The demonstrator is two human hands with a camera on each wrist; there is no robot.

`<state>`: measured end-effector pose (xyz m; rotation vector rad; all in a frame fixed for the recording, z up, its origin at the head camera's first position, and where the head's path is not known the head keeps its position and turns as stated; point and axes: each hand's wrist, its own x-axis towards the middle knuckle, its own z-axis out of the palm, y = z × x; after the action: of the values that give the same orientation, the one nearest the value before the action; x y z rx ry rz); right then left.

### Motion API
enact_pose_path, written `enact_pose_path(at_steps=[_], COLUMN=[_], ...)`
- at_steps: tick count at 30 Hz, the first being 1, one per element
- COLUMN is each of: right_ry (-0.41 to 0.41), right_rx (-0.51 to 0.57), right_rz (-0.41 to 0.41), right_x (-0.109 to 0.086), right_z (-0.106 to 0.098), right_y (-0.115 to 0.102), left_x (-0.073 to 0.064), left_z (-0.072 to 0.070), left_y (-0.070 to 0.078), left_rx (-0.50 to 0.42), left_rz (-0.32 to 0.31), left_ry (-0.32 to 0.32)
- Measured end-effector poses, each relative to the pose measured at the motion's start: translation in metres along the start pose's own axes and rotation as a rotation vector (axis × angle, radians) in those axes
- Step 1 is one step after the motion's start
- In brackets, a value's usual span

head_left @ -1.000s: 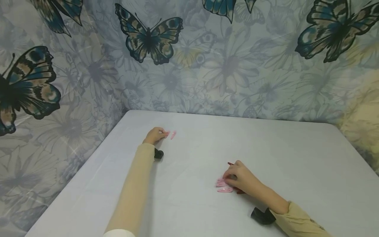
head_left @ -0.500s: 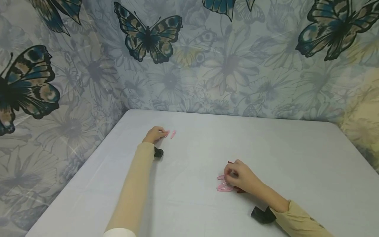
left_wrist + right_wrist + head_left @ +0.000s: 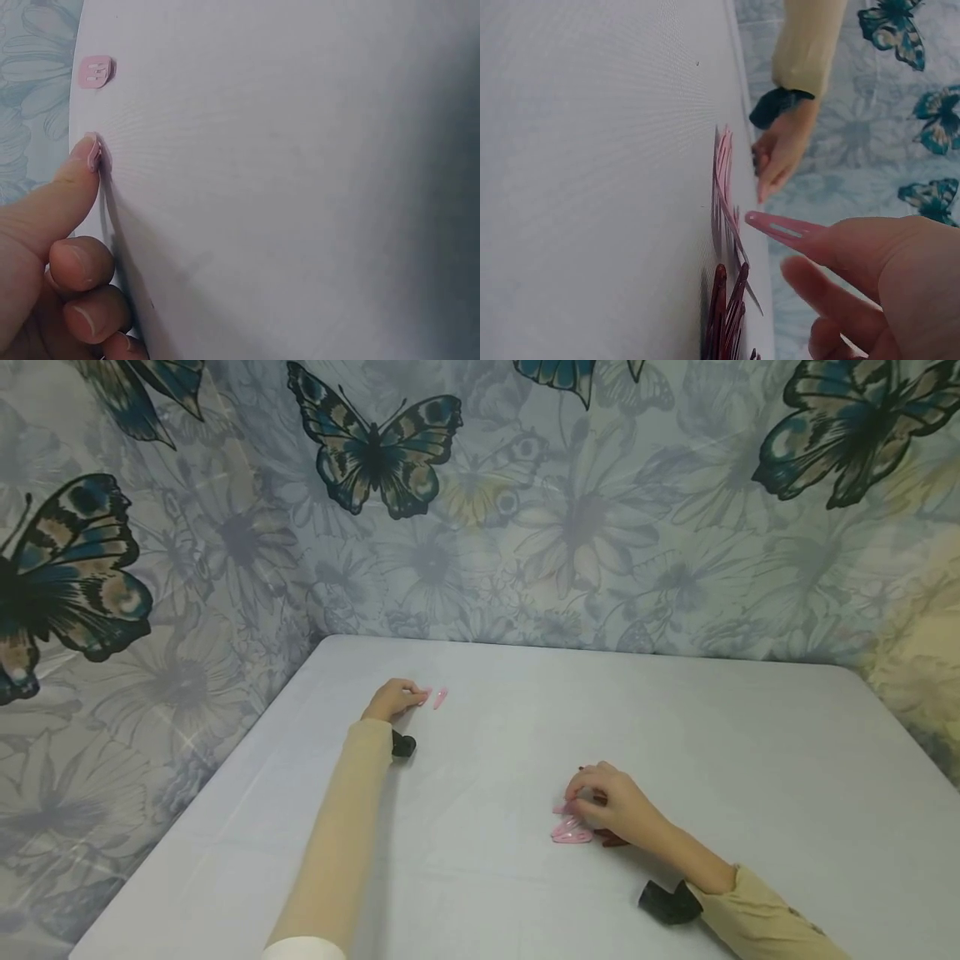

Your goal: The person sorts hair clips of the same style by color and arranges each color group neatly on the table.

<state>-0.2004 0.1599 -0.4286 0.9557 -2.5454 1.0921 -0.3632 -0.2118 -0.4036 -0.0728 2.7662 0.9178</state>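
Toward the far left of the table my left hand (image 3: 392, 700) pinches a pink snap hair clip (image 3: 94, 153) at the tabletop. Beside it lies a second pink clip (image 3: 95, 72), apart from the fingers. My right hand (image 3: 622, 810) is over a small pile of pink snap clips (image 3: 572, 832) near the middle. In the right wrist view, its thumb and a finger hold one pink clip (image 3: 784, 227) just off the pile. Several dark red clips (image 3: 720, 307) lie next to the pink ones, partly hidden under this hand in the head view.
A white table (image 3: 480, 893) meets a butterfly-patterned wall covering (image 3: 480, 568) at its back edge. Dark wrist-worn devices (image 3: 670, 903) sit at both wrists, close to the tabletop.
The right hand's fingers have worked at the pink pile, whose clips have shifted, and one clip is now between them. The left hand stays in place.
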Motion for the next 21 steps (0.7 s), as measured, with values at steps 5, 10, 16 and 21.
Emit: enact_pose_path(at_steps=[5,10,16,21], right_ry=[-0.029,-0.015,0.011,-0.005], right_rx=[0.035,0.066,0.11,0.138], right_rz=[0.039,0.032,0.041,0.067], right_x=[0.0003,0.0008,0.0008,-0.0004], right_z=[-0.002,-0.0018,-0.0004,0.0012], right_y=[-0.0006,-0.0004,-0.0008,-0.001], left_x=[-0.0002,0.0004,0.0015,0.0016], left_z=[-0.0005,-0.0005,0.0004,0.0012], left_y=[0.0025,0.002,-0.0003,-0.0002], left_rx=[-0.017,-0.021,-0.024,-0.027], left_rz=[-0.004,-0.015,-0.003,-0.002], left_ry=[-0.003,-0.004,0.002,-0.003])
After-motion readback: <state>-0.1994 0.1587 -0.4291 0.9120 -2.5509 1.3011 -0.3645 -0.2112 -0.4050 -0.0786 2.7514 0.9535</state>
